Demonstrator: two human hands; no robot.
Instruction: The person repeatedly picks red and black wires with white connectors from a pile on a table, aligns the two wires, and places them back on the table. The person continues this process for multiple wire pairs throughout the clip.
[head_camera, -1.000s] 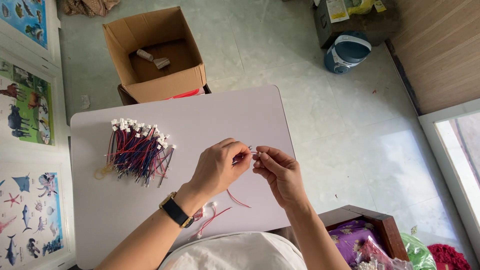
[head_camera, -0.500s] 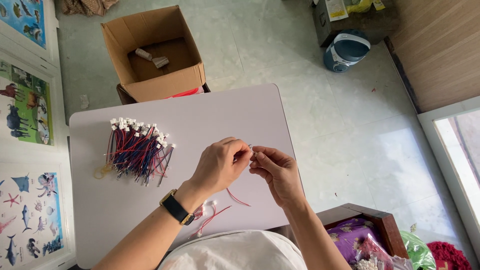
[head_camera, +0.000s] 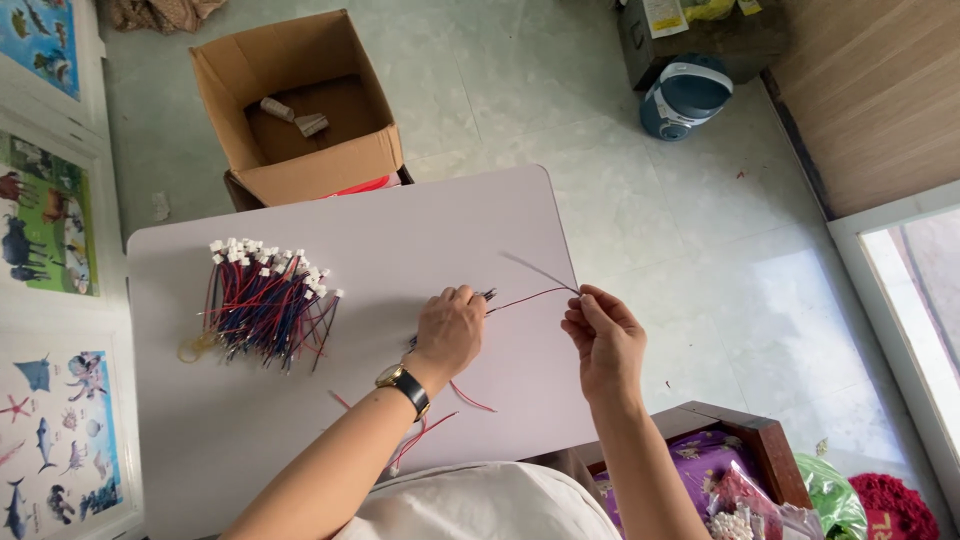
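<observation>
Two hands hold one thin wire between them above the white table. The left hand pinches the end with dark tips, and the right hand pinches the other end near the table edge. Its long axis runs about left to right, rising slightly to the right hand. Left of the hands lies a bundle of red and dark wires with white plugs. Behind the table, an open box holds two small pieces.
</observation>
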